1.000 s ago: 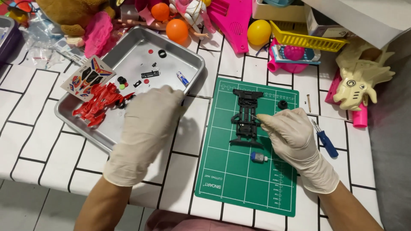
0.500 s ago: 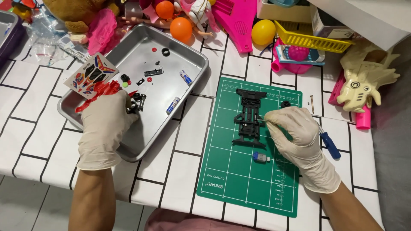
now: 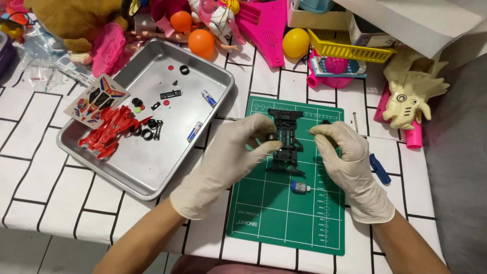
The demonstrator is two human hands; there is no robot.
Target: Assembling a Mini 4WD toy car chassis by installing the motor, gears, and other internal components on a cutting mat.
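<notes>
Fitting a wheel to the black chassis

My left hand [image 3: 231,157] pinches a small black wheel [image 3: 272,137] at the side of the black chassis [image 3: 286,139] on the green cutting mat [image 3: 284,213]. My right hand [image 3: 345,160] pinches something thin I can't identify. I'd line the wheel up square and press gently.
</notes>
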